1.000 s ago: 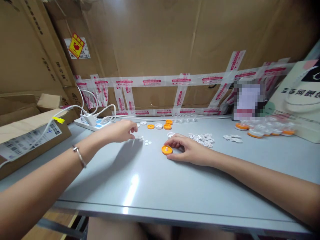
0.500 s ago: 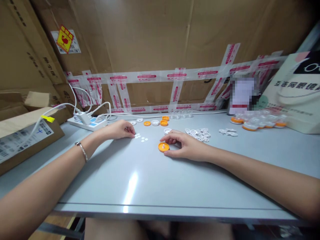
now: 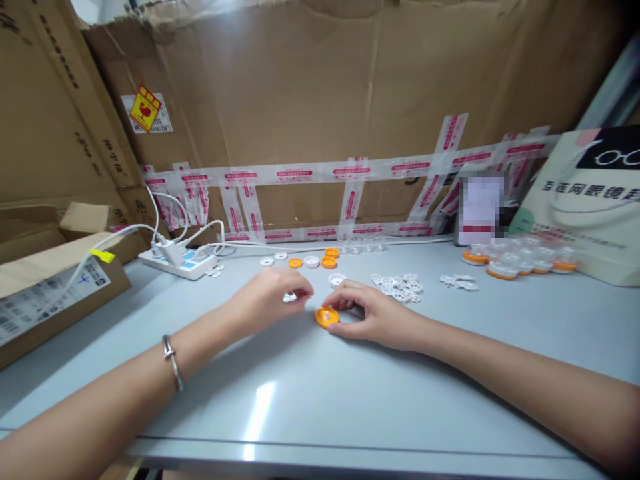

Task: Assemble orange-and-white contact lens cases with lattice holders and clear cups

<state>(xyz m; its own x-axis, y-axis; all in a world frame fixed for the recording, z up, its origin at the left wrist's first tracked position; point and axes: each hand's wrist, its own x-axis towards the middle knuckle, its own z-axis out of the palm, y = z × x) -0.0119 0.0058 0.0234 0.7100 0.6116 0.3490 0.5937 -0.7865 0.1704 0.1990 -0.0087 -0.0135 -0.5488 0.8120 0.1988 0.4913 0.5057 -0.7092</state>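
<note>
My right hand (image 3: 370, 313) pinches the rim of an orange round cap (image 3: 321, 322) between thumb and fingers, low over the grey table. A small pale peg stands in the middle of the cap. Just left of the cap is my left hand (image 3: 273, 297), its fingertips pressed together; whatever they hold, if anything, is too small to make out. A few small white discs (image 3: 289, 298) show partly behind those fingers. Beyond my right hand lies a white ring-shaped cap (image 3: 337, 281), and a pile of thin white slotted discs (image 3: 400, 288) sits to its right.
Farther back are white caps (image 3: 311, 262), orange caps (image 3: 329, 263) and clear cups (image 3: 363, 246). Clear-and-orange pieces (image 3: 530, 259) cluster by a paper bag (image 3: 585, 207). A phone (image 3: 481, 207) leans against a cardboard box (image 3: 300, 100). A power strip (image 3: 183, 263) with cables stands left.
My left hand has moved right, from the small white discs to beside the orange cap. My right hand still holds the cap in about the same place. The view has tilted up slightly.
</note>
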